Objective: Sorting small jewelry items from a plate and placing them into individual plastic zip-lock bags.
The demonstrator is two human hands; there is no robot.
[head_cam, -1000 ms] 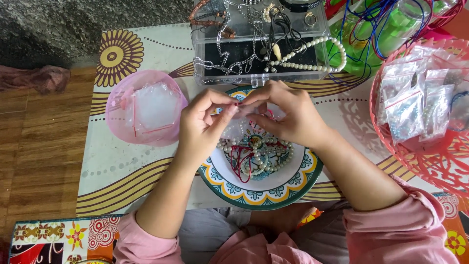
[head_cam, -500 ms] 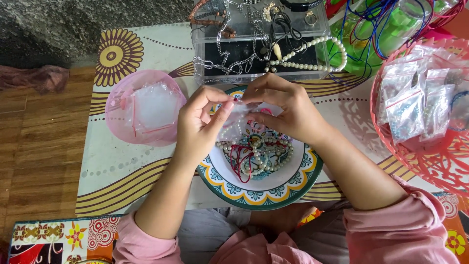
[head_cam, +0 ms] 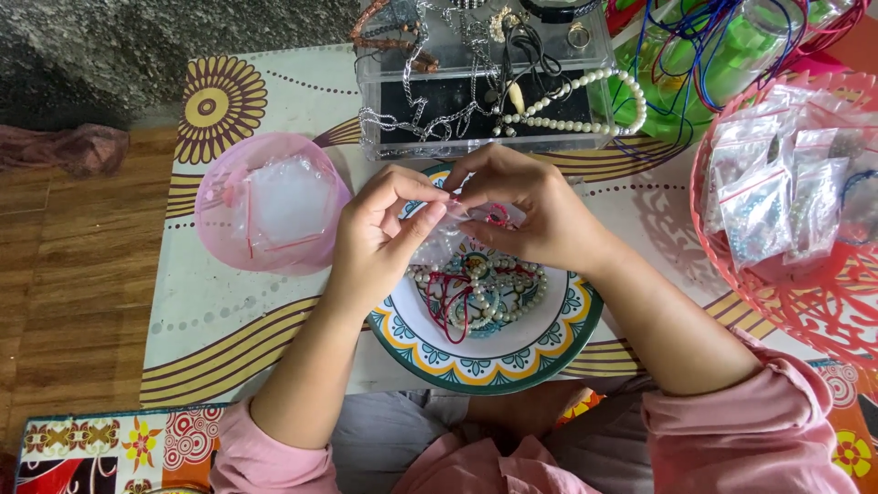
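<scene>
Head view, looking down onto bench [head_cam: 229, 311] w/ patterned cover.

Landmark: patterned plate [head_cam: 512, 352], centre, green-orange rim.

- Left hand [head_cam: 380, 233]: just above plate's upper-left rim. Fingers curled, thumb + forefinger pinched shut on edge of small clear zip bag [head_cam: 439, 240].
- Right hand [head_cam: 530, 210]: above plate's upper rim, opposite left hand. Fingertips closed on same bag's top edge, near its red seal strip; small pink-red item at fingertips, kind not clear.
- Zip bag: held between both hands, over plate's upper part, off the plate surface as far as visible. Contents not readable.
- On plate: heap of pearl-bead bracelets [head_cam: 480, 293] tangled w/ red cord, below the hands.
- Left of plate: pink bowl [head_cam: 270, 206] holding empty clear zip bags, near left hand, not touching it.
- Behind plate: clear plastic jewellery box [head_cam: 476, 101], dark lining, chains draped over it; pearl necklace [head_cam: 585, 110] hanging over its right end.
- Right of plate, well apart: red openwork basket [head_cam: 805, 293] w/ filled zip bags [head_cam: 759, 206].
- Far right behind plate: green container [head_cam: 722, 55] w/ blue + red cords.
- Pink sleeves on both forearms, pushed up near elbows.
</scene>
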